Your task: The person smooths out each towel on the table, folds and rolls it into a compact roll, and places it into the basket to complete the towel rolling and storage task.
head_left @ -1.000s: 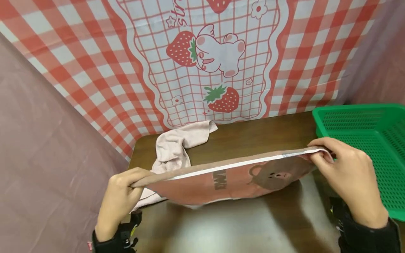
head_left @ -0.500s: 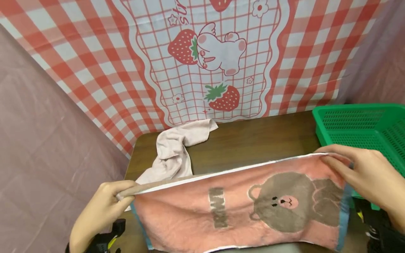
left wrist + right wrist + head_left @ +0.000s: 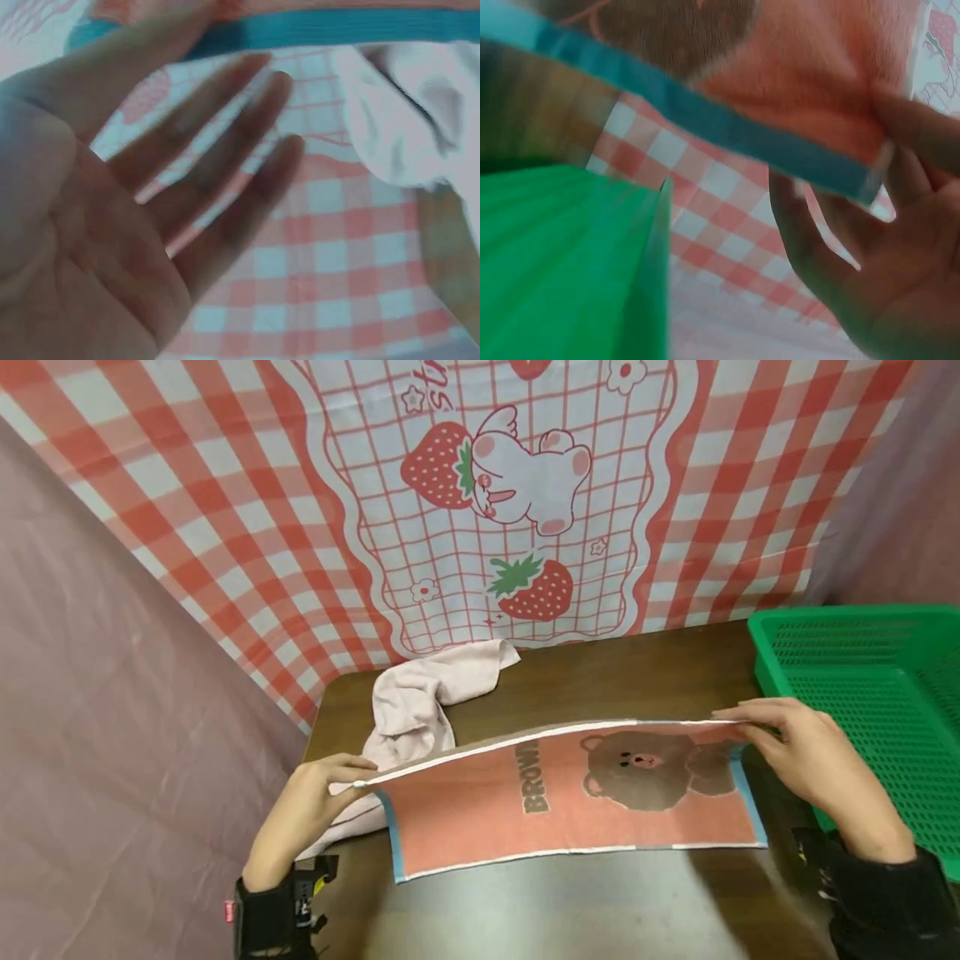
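A coral towel (image 3: pixel 465 818) with a brown bear, the word BROWN and blue end bands hangs stretched between both hands above the table. My left hand (image 3: pixel 307 802) pinches its upper left corner between thumb and index finger; the left wrist view shows the other fingers of that hand spread apart. At the upper right corner, my right hand (image 3: pixel 817 768) pinches the edge. In the right wrist view the towel's blue band (image 3: pixel 757 139) runs down to the corner between the right thumb and fingers.
A crumpled pale pink cloth (image 3: pixel 408 702) lies at the table's back left. On the right stands a green basket (image 3: pixel 765 652) with perforated sides, close to my right hand. A red checked cloth (image 3: pixel 720 527) hangs behind the wooden table (image 3: pixel 600 685).
The towel swung from nearly edge-on, billowed toward me with its bear side showing, and now hangs flatter and farther away. Both hands lowered and spread, then moved back inward, still gripping the corners.
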Tool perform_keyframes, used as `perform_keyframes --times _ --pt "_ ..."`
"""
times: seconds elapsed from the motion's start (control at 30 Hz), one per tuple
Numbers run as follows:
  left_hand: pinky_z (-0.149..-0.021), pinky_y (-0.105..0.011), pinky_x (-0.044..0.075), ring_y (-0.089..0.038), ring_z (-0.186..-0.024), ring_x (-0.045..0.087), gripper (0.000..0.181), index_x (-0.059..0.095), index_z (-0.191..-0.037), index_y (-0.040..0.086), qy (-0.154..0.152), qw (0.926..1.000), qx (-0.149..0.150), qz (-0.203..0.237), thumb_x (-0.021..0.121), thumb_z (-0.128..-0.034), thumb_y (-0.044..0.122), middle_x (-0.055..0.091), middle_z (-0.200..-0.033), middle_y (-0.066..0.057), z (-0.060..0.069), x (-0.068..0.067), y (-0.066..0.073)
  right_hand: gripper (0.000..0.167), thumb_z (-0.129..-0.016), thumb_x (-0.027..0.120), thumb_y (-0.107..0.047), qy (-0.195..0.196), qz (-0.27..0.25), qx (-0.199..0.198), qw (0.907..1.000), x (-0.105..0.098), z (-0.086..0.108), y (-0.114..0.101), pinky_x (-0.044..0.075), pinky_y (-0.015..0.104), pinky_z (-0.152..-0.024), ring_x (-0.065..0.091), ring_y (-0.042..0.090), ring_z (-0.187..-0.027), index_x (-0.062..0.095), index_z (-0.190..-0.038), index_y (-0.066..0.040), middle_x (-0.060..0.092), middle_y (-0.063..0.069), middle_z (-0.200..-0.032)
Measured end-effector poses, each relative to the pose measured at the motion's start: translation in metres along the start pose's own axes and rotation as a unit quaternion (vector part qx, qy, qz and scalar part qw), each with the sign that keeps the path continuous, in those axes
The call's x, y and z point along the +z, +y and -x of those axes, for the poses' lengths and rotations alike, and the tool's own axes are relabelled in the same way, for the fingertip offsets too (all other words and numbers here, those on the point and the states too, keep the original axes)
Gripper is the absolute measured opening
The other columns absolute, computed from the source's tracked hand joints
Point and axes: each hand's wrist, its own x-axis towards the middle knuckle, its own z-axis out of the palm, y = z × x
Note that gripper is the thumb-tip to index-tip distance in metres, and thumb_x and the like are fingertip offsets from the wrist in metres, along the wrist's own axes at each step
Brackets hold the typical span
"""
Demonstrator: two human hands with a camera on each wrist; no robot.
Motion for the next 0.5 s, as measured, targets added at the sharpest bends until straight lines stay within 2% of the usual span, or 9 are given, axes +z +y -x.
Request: perform_keyframes --times 0.07,0.13,0.2,0.27,0.33,0.4,0.5 --pt "-0.077 -0.037 0.057 -0.023 -0.095 0.071 0.024 0.080 -0.097 0.011 -0.001 0.9997 0.022 0.011 0.080 -0.0757 -0.001 0.074 -0.103 -0.002 0.006 0.003 -0.002 0.028 -0.090 0.066 0.001 -0.025 0.000 0.002 0.9997 -0.001 0.011 0.007 0.044 0.038 -0.063 0.056 0.046 -0.102 0.073 -0.116 -0.009 0.061 0.031 -0.122" --pt "-0.076 -0.032 0.057 -0.024 -0.095 0.071 0.026 0.080 -0.097 0.011 -0.014 0.9985 0.044 0.028 0.080 -0.0752 -0.003 0.074 -0.104 -0.004 0.013 0.007 -0.004 0.029 -0.088 0.067 0.003 -0.048 0.009 -0.014 0.9987 0.000 0.022 0.013 0.049 0.048 -0.067 0.053 0.051 -0.110 0.074 -0.114 -0.009 0.059 0.032 -0.124" --pt "-0.077 -0.030 0.056 -0.023 -0.095 0.070 0.027 0.080 -0.098 0.011 -0.032 0.9972 0.058 0.034 0.078 -0.0758 -0.004 0.074 -0.104 -0.005 0.019 0.015 -0.007 0.030 -0.087 0.068 0.004 -0.080 0.024 -0.036 0.9958 0.005 0.031 0.017 0.049 0.059 -0.074 0.051 0.052 -0.114 0.075 -0.112 -0.011 0.062 0.028 -0.123" --pt "-0.079 -0.032 0.056 -0.025 -0.096 0.070 0.027 0.080 -0.099 0.010 -0.051 0.9959 0.066 0.034 0.077 -0.0759 -0.005 0.074 -0.104 -0.006 0.024 0.024 -0.009 0.030 -0.084 0.069 0.004 -0.112 0.050 -0.056 0.9908 0.013 0.038 0.020 0.050 0.059 -0.076 0.052 0.051 -0.116 0.076 -0.109 -0.012 0.065 0.023 -0.120" --pt "-0.082 -0.036 0.056 -0.026 -0.096 0.069 0.025 0.080 -0.099 0.010 -0.079 0.9952 0.055 0.020 0.076 -0.0775 -0.003 0.074 -0.103 -0.006 0.026 0.033 -0.010 0.028 -0.082 0.071 0.003 -0.136 0.072 -0.070 0.9856 0.023 0.043 0.021 0.049 0.062 -0.082 0.054 0.049 -0.117 0.078 -0.103 -0.014 0.070 0.016 -0.112" --pt "-0.083 -0.039 0.056 -0.027 -0.097 0.070 0.023 0.080 -0.099 0.010 -0.118 0.9926 0.029 0.007 0.076 -0.0791 -0.001 0.074 -0.104 -0.008 0.028 0.041 -0.008 0.022 -0.082 0.073 -0.001 -0.157 0.087 -0.064 0.9818 0.032 0.048 0.022 0.051 0.059 -0.081 0.058 0.048 -0.113 0.078 -0.096 -0.017 0.071 0.016 -0.107" --pt "-0.088 -0.042 0.054 -0.029 -0.102 0.068 0.023 0.079 -0.103 0.009 -0.184 0.9829 -0.011 -0.001 0.075 -0.0816 0.002 0.072 -0.110 -0.010 0.032 0.048 -0.002 0.016 -0.081 0.073 -0.005 -0.169 0.095 -0.053 0.9796 0.045 0.053 0.022 0.053 0.051 -0.074 0.066 0.040 -0.099 0.075 -0.087 -0.020 0.072 0.008 -0.096"
